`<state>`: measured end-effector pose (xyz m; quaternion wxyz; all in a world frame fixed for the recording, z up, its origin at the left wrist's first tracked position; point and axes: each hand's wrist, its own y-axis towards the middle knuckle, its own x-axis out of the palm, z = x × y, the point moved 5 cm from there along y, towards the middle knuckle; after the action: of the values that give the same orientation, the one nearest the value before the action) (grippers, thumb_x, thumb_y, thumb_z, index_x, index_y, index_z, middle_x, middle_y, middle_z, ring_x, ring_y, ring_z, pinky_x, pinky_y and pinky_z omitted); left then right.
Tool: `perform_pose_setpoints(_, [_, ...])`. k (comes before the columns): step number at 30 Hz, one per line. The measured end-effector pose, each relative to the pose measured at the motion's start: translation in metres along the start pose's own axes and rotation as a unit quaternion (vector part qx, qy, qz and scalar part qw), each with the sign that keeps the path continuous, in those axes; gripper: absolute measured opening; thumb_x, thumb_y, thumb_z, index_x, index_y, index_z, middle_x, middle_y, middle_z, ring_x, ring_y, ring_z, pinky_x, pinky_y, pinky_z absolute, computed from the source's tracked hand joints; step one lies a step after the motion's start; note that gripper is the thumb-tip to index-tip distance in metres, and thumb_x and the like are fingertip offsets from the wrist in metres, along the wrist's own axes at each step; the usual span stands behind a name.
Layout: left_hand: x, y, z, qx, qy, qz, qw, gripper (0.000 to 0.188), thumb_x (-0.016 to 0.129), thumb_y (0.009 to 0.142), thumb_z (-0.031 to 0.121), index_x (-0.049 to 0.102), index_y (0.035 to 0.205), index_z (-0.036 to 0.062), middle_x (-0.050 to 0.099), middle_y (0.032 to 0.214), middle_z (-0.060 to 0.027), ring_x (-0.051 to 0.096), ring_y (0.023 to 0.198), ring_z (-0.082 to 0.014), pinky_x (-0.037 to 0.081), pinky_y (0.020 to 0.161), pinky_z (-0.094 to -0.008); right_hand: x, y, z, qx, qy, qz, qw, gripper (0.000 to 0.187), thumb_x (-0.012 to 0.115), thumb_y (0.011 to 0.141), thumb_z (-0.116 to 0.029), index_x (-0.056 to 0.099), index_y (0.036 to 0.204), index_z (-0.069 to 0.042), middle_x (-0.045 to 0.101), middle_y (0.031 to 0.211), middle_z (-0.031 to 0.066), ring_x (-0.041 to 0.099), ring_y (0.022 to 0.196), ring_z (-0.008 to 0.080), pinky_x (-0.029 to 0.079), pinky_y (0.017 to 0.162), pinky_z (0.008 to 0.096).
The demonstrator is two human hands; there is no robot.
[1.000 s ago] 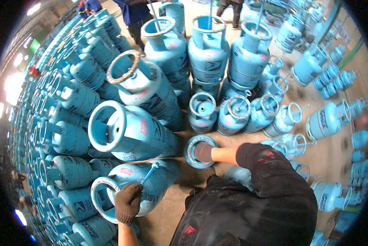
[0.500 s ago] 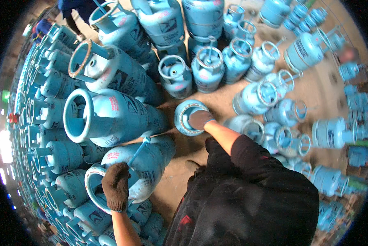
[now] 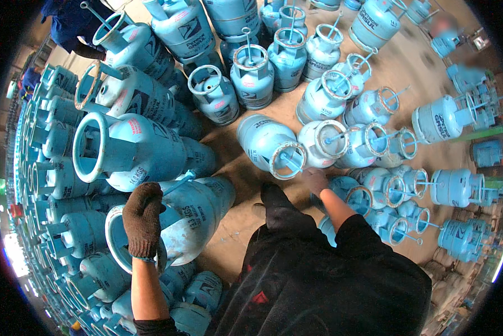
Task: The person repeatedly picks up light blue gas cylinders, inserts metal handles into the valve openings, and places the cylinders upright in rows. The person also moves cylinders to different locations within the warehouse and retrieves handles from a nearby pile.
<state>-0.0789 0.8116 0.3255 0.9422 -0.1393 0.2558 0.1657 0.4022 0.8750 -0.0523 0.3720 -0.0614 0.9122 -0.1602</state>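
My gloved left hand is closed around a thin blue rod above the collar of a large blue gas cylinder. Beside the collar of a smaller blue gas cylinder is my right hand, smeared by motion; whether its fingers touch the collar is unclear. That cylinder leans with its collar toward my right hand, and a rod stands inside the collar. Right next to it is another small cylinder with a rusty collar rim.
More large cylinders line my left, with dense rows behind. Small cylinders, several with rods, stand ahead and to the right. A person in dark blue is at the far left. Brown floor shows by my foot.
My right hand has left the inside of the small cylinder's collar and moved right and nearer. That cylinder now leans among the right-hand group. My left hand still grips the rod. The view has shifted.
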Motion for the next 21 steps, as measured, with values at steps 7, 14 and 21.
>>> perform_pose_setpoints(7, [-0.004,-0.002,-0.008,0.014,-0.014,-0.002,1.000,0.023,0.066,0.097,0.012,0.072,0.116,-0.0003,0.074,0.105,-0.0092,0.071,0.083,-0.0172,0.059,0.072,-0.0298,0.052,0.053,-0.067,-0.095,-0.104,-0.030,0.990,0.042,0.055,0.097,-0.039,0.069,0.104,0.000,0.071,0.111,0.0247,0.068,0.103,0.0426,0.052,0.092,0.0493])
perform_pose_setpoints(14, [-0.008,-0.002,-0.008,-0.005,0.013,0.024,1.000,0.026,0.066,0.093,0.012,0.069,0.116,-0.0015,0.073,0.101,-0.0084,0.068,0.080,-0.0171,0.055,0.072,-0.0295,-0.003,0.261,-0.138,-0.144,-0.223,0.030,0.964,0.052,0.079,0.079,-0.047,0.070,0.110,-0.005,0.075,0.093,0.0156,0.074,0.090,0.0351,0.058,0.080,0.0472])
perform_pose_setpoints(21, [-0.017,0.001,-0.006,-0.011,0.026,0.058,0.998,0.025,0.066,0.094,0.017,0.070,0.110,-0.0024,0.072,0.095,-0.0082,0.068,0.077,-0.0191,0.054,0.071,-0.0301,-0.099,0.303,-0.159,0.034,-0.094,0.158,0.982,0.041,0.051,0.100,-0.036,0.072,0.120,-0.006,0.071,0.123,0.0279,0.066,0.119,0.0435,0.050,0.104,0.0520])
